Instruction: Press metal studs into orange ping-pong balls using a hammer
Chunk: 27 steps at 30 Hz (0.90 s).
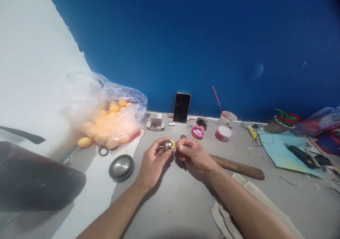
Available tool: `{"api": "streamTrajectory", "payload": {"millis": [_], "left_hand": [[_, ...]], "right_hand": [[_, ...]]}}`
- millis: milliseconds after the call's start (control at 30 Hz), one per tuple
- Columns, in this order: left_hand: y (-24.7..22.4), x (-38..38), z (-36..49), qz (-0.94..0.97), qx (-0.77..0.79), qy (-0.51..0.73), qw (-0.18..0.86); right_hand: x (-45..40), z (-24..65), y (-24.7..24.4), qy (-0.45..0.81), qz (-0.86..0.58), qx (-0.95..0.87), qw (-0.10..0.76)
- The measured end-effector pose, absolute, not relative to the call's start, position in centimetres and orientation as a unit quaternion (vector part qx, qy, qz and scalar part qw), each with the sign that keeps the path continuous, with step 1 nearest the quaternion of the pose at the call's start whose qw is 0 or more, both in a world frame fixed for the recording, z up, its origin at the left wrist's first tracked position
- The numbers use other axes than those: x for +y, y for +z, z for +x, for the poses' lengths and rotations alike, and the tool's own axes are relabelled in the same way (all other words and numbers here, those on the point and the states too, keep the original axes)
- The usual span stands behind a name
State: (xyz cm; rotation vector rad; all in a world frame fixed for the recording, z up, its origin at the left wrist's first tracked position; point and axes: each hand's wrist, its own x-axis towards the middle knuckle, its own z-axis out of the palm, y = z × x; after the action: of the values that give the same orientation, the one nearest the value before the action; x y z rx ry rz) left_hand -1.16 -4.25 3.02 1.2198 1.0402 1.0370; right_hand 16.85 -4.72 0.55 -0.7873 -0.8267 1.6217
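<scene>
My left hand (154, 161) grips a small yellow ball (174, 146) between thumb and fingers. Shiny silver pieces, like thumbtack heads, cover the ball's near left side. Close against the ball's right side, my right hand (195, 157) is closed in a pinch; whatever sits between its fingertips is too small to make out. Under the right hand lies what looks like a hammer, its wooden handle (239, 167) reaching out to the right and its dark head partly hidden. Behind my left hand, a small open box (156, 126) contains shiny metal pieces.
A clear plastic bag (124, 93) of yellow balls lies left, one loose ball (84, 142) beside it. A phone (182, 107) leans on the blue wall. Tubs, a cup (228, 117) with a red stick, a round metal-centred lid (121, 167) and a cloth (228, 214) are around.
</scene>
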Motion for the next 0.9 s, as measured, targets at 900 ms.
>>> {"api": "streamTrajectory", "payload": {"millis": [900], "left_hand": [[1.6, -4.1, -1.4, 0.614, 0.439, 0.455, 0.473]], "right_hand": [[-5.3, 16.4, 2.1, 0.622, -0.440, -0.395, 0.513]]}}
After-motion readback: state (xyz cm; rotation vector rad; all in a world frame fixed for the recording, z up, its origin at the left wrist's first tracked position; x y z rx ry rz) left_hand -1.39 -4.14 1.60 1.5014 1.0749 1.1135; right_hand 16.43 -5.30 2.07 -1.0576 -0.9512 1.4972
